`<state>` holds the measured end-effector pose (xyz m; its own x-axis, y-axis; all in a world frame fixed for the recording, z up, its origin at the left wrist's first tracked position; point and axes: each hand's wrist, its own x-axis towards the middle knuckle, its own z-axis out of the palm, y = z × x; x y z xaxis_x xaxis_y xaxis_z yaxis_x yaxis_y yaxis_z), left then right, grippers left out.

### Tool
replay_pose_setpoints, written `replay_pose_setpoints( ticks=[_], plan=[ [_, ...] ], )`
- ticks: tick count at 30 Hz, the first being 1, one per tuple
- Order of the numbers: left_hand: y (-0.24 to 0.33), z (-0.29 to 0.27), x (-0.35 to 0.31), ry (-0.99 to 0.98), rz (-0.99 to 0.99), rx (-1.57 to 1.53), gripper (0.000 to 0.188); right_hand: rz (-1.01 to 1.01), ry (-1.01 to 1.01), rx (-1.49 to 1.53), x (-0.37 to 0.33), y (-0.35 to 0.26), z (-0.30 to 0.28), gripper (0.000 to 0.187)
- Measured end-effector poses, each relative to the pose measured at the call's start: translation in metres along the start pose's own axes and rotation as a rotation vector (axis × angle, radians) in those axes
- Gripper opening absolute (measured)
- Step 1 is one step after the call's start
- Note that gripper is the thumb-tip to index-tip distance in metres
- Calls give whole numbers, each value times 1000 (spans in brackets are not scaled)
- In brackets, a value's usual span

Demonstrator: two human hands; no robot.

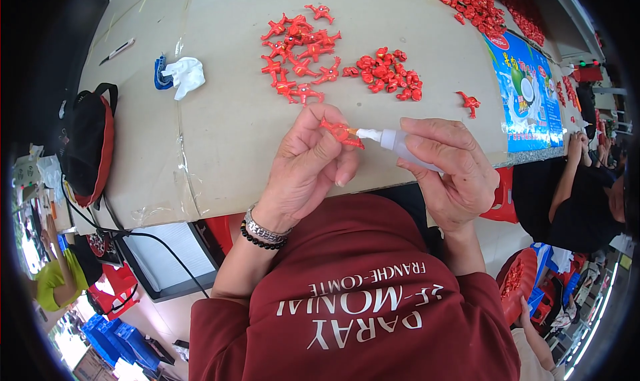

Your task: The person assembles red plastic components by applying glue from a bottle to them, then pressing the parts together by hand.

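My left hand [300, 164] pinches a small red plastic figure piece [341, 134] between thumb and fingers, above the table's near edge. In my right hand [460, 171] is a translucent white squeeze bottle [402, 143], tipped sideways. Its thin nozzle, white around the base, points left and meets or nearly meets the red piece; whether they touch I cannot tell. Beyond my hands lies a cluster of red figure pieces with limbs [300, 51]. To its right is a pile of smaller rounded red parts [387, 73]. A single red piece [469, 104] lies apart, farther right.
On the left of the table [227, 114] are a crumpled white tissue [186, 76], a pen [118, 51] and a black-and-red bag [93, 141]. A blue printed sheet [523, 94] covers part of the right side, near a larger red heap [479, 11]. Other people sit at both sides.
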<state>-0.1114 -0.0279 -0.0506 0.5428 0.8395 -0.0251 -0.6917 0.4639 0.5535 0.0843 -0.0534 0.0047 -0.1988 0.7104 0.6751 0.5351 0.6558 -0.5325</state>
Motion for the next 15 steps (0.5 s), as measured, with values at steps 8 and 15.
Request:
replay_pose_setpoints(
  ticks=[8, 15],
  plan=[
    [0, 6, -1, 102, 29, 76, 17, -5, 4, -19, -1, 1, -1, 30],
    [-1, 1, -2, 99, 89, 183, 16, -15, 9, -21, 0, 1, 1, 30]
  ],
)
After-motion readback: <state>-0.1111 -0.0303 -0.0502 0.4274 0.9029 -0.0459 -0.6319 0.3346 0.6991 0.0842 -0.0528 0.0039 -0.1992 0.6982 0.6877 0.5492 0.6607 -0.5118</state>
